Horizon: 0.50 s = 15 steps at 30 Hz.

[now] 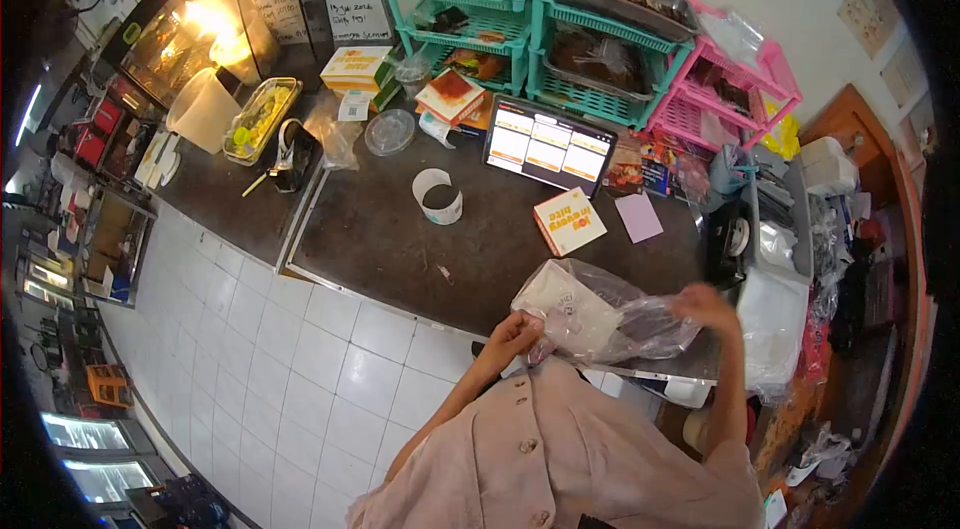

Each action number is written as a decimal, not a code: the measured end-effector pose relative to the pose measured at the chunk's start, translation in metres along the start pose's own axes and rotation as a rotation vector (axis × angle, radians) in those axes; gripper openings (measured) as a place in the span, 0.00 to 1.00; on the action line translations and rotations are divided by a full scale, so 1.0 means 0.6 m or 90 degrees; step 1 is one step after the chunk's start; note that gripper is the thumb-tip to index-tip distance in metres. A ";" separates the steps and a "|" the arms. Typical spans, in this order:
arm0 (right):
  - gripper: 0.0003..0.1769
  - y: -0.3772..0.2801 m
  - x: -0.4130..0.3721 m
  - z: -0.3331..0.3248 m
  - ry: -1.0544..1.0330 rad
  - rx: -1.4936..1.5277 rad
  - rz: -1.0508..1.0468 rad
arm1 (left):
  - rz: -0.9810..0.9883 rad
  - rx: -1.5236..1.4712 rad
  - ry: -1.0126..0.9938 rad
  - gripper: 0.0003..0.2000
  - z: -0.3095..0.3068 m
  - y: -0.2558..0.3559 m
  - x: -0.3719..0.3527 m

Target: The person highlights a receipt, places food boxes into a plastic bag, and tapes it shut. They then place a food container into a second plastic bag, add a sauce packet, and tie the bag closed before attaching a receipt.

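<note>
A clear plastic bag (648,322) lies at the counter's front edge, with a white printed packet (570,307) inside. My left hand (515,332) pinches the bag at its left lower corner, beside the packet. At the bag's other end is my right hand (705,307), its fingers somewhat blurred by motion but closed on the plastic, which stretches out loosely toward it. Just beyond the bag stand a small white, orange and yellow printed box (570,222) and a pale pink square of paper (639,218).
A lit tablet (549,148) leans behind the box, and a roll of white paper (438,197) stands left of it. Green racks (460,1) and a pink rack (725,79) hold food along the wall. A grey bin (785,219) with packaging is at right.
</note>
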State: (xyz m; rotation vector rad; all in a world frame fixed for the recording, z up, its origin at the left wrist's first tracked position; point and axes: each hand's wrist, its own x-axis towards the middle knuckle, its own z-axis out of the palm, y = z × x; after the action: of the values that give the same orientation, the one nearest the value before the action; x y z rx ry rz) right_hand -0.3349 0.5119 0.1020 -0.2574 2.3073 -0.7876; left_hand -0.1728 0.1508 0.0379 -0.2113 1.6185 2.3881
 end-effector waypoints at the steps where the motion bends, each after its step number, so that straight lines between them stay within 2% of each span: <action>1: 0.28 -0.038 -0.013 -0.036 0.061 -0.077 -0.024 | 0.000 -0.015 -0.016 0.07 0.008 0.007 0.000; 2: 0.26 -0.090 -0.030 -0.069 0.120 -0.154 -0.047 | -0.002 -0.032 -0.031 0.07 0.023 0.023 -0.004; 4: 0.26 -0.218 -0.036 -0.064 0.364 -0.197 -0.094 | -0.026 -0.064 -0.053 0.06 0.045 0.051 -0.017; 5: 0.26 -0.229 0.015 -0.052 0.503 -0.235 -0.375 | -0.044 -0.076 -0.062 0.06 0.052 0.066 -0.020; 6: 0.26 -0.244 0.078 -0.028 0.414 -0.004 -0.354 | -0.061 -0.086 -0.074 0.06 0.055 0.074 -0.022; 7: 0.28 -0.315 0.089 -0.010 0.233 0.162 -0.146 | -0.052 -0.060 -0.073 0.06 0.053 0.073 -0.021; 8: 0.42 -0.230 0.236 0.053 0.220 0.091 -0.228 | -0.044 -0.037 -0.071 0.06 0.049 0.069 -0.022; 10: 0.56 -0.259 0.266 0.146 0.279 -0.375 -0.052 | -0.057 -0.043 -0.053 0.06 0.051 0.071 -0.030; 13: 0.63 -0.240 0.297 0.206 0.251 -0.456 0.006 | -0.078 -0.104 -0.025 0.07 0.049 0.068 -0.044; 15: 0.63 -0.219 0.312 0.195 0.243 -0.295 -0.050 | -0.065 -0.104 -0.039 0.09 0.030 0.044 -0.051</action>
State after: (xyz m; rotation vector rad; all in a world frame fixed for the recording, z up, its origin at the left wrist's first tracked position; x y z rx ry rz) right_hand -0.4021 0.2812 0.0115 -0.4357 2.8424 -0.3453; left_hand -0.1507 0.1543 0.0762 -0.2426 1.3549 2.4240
